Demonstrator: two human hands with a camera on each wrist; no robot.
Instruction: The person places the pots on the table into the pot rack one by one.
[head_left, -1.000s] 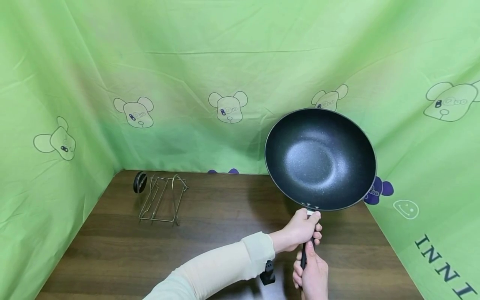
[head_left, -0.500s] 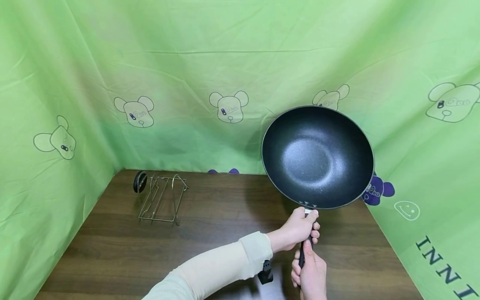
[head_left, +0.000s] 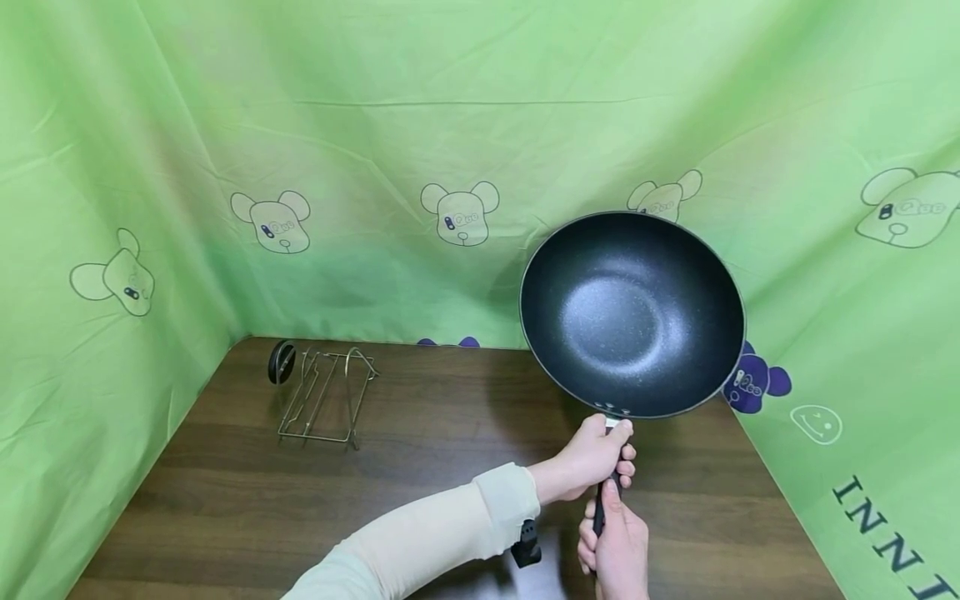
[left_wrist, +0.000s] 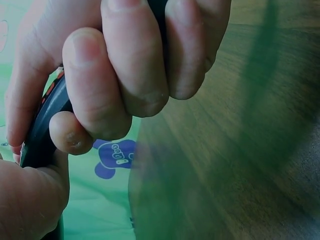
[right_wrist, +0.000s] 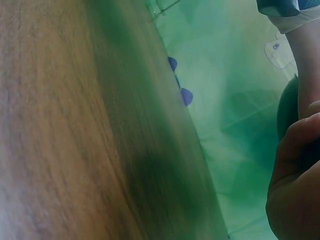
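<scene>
Wok [head_left: 630,317], tipped to face us, is held above the right side of the table [head_left: 420,475]; left hand [head_left: 592,454] grips the handle [head_left: 598,518] high, right hand [head_left: 621,546] grips lower. Forward weight probably calls for firm wrists.

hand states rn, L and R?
Left hand: closed, holding the black handle near the wok.
Right hand: closed, holding the same handle farther from the wok.
</scene>
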